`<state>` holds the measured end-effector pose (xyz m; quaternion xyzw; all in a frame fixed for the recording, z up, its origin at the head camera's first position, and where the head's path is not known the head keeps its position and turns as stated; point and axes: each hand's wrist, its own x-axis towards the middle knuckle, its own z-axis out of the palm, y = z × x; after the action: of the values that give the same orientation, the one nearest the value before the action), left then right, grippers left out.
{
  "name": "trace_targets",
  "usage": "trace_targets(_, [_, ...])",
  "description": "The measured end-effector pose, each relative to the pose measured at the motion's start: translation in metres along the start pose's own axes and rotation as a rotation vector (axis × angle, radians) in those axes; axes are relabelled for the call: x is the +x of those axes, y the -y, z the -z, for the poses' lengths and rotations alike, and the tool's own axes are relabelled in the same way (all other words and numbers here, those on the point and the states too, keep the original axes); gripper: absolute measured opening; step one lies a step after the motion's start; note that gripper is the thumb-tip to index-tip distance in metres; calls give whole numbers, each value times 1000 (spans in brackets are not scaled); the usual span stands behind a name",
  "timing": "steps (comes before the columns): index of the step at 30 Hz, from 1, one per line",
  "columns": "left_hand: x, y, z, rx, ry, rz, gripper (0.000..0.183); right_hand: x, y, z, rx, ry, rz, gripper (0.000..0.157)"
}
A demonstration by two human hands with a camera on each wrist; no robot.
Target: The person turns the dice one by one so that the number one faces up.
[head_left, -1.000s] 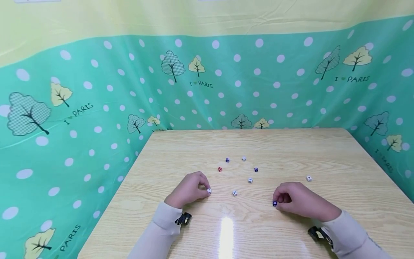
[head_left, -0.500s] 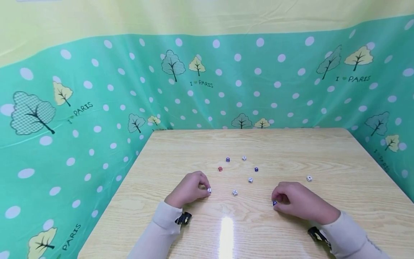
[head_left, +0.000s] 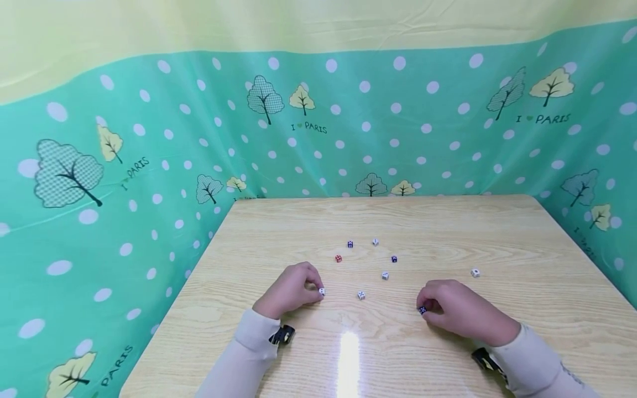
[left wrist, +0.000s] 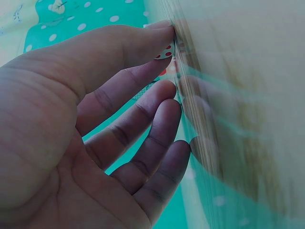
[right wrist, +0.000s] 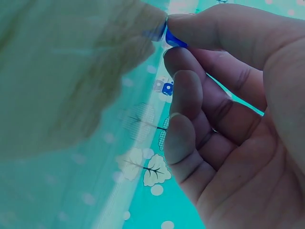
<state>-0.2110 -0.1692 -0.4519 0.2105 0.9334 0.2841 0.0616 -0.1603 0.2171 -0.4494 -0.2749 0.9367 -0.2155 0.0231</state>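
My left hand [head_left: 294, 288] is low on the table, pinching a white die [head_left: 322, 292] between thumb and fingers. In the left wrist view, the thumb covers most of that white die [left wrist: 165, 52], and the other fingertips rest right at the tabletop. To the right, my right hand [head_left: 455, 310] pinches a dark blue die [head_left: 422, 310] between thumb and forefinger at table level. The right wrist view shows only a corner of this blue die [right wrist: 175, 39] below the thumb tip. Between the hands lies a white die [head_left: 361, 296], apart from both.
Farther back lie a red die [head_left: 338, 258], two blue dice [head_left: 350, 244] and white dice [head_left: 385, 275], forming a loose arc. Another white die [head_left: 475, 273] is beyond my right hand. A green dotted curtain [head_left: 318, 121] surrounds the wooden table [head_left: 278, 221] at the back and sides.
My right hand has shifted slightly left and its fingers have turned the blue die a little. The left hand and the loose dice stay in place.
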Motion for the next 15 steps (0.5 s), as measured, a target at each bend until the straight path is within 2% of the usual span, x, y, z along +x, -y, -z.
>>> trace_targets(15, [1, 0, -2, 11, -5, -2, 10, -2, 4, 3, 20, -22, -9, 23])
